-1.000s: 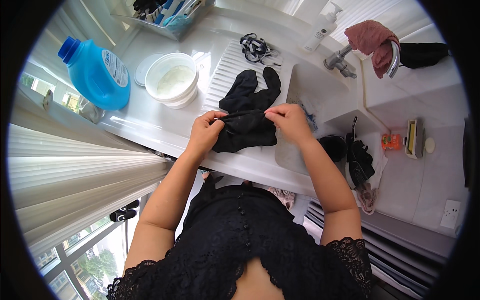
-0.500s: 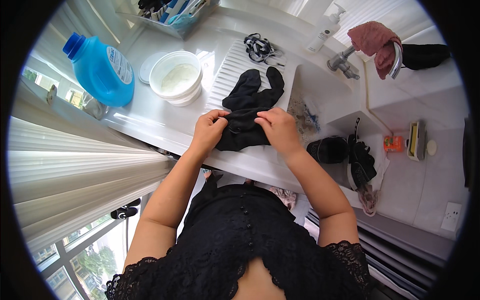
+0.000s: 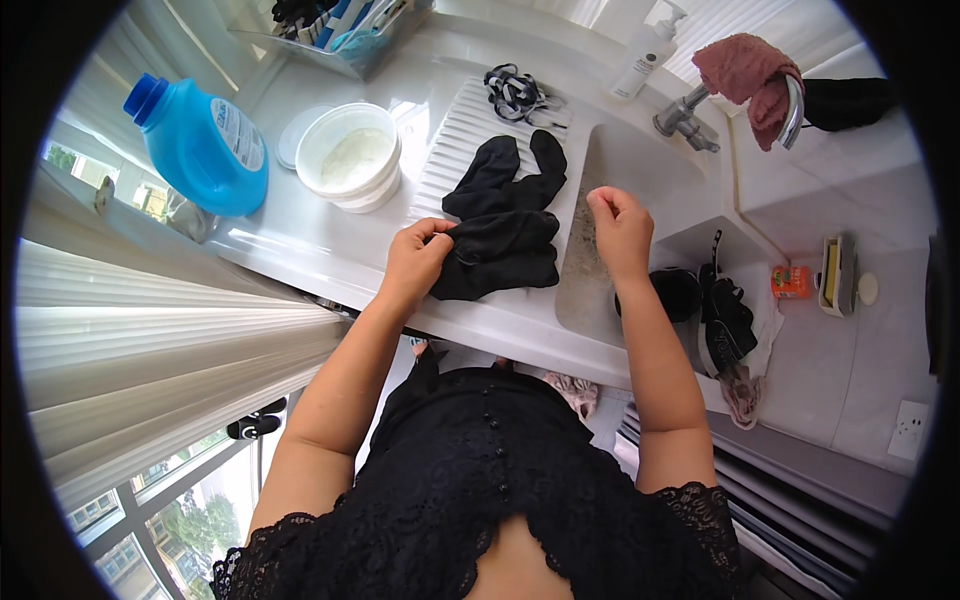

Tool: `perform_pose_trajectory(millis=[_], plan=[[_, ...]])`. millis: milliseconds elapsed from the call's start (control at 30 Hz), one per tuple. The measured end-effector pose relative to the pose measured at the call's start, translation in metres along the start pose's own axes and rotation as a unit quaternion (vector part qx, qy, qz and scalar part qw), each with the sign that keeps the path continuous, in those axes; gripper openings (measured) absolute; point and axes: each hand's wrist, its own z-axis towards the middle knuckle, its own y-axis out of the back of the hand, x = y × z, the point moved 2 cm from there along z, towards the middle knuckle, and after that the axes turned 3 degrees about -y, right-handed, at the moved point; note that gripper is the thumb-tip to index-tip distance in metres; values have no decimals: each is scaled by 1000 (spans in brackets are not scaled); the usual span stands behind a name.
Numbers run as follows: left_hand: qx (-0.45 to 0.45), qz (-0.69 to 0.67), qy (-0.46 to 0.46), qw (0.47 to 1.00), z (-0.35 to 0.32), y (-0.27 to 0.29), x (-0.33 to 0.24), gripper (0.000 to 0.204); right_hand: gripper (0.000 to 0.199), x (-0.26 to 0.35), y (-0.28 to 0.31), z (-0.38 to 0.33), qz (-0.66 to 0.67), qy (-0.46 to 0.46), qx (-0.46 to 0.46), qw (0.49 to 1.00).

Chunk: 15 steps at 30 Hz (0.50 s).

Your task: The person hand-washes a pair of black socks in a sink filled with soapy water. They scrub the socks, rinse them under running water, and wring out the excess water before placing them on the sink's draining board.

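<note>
Black socks (image 3: 497, 255) lie bunched and wet-looking on the ribbed washboard area (image 3: 440, 170) of a white laundry sink, two sock-like ends pointing away from me. My left hand (image 3: 418, 255) pinches the left edge of the black cloth between thumb and fingers. Off to the right, apart from the cloth, my right hand (image 3: 622, 232) is raised over the sink basin (image 3: 588, 295). Its fingers are curled together in a pinch; whether anything small sits between them cannot be seen.
A white tub of powder (image 3: 350, 160) and a blue detergent jug (image 3: 205, 150) stand left. Black-and-white straps (image 3: 515, 95) lie beyond the socks. A tap (image 3: 685, 125) draped with a pink cloth (image 3: 745, 75) rises at the right rear. Black shoes (image 3: 725, 320) rest right of the basin.
My right hand has let go of the socks' right side and moved right, over the basin. The left hand keeps its pinch in nearly the same place.
</note>
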Motion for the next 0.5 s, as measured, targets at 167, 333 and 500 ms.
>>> perform_pose_trajectory(millis=[167, 333, 500], plan=[[0, 14, -7, 1000, 1, 0, 1, 23, 14, 7, -14, -6, 126, -76, 152, 977], [-9, 2, -8, 1000, 0, -1, -2, 23, 11, 28, -33, -17, 24, 104, 152, 983], [-9, 13, 2, 1000, -3, -2, -8, 23, 10, 21, -38, -19, 11, 157, 90, 984]])
